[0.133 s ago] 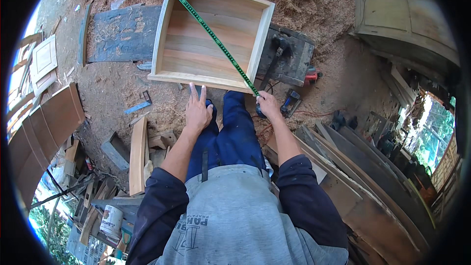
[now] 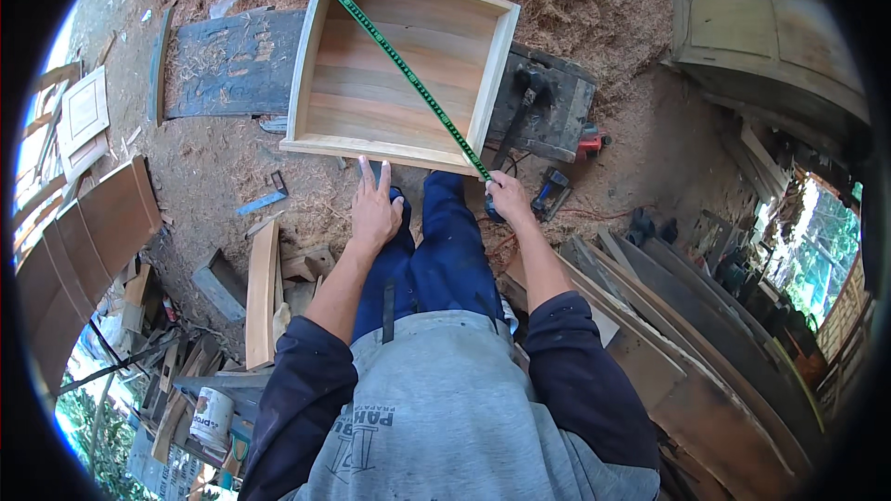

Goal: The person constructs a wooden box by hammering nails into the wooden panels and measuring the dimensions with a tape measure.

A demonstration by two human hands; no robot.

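Note:
A shallow wooden drawer box [image 2: 399, 70] lies open side up on a dark workbench. Stretched diagonally across it, a green tape measure [image 2: 399, 61] runs from the far left corner to the near right corner. My right hand [image 2: 507, 198] grips the tape measure's case just off that near right corner; the fingers mostly cover the case. By the drawer's front edge, my left hand [image 2: 375, 213] has its fingers stretched and apart, fingertips close to the rim. Whether they touch the wood I cannot tell.
The dark workbench [image 2: 232, 65] extends left of the drawer, with a clamp-like dark tool [image 2: 531, 93] on its right part. A blue-handled square [image 2: 264, 199] lies on the ground. Wood shavings [image 2: 585, 19] pile up behind; stacked boards [image 2: 705, 343] lean at right.

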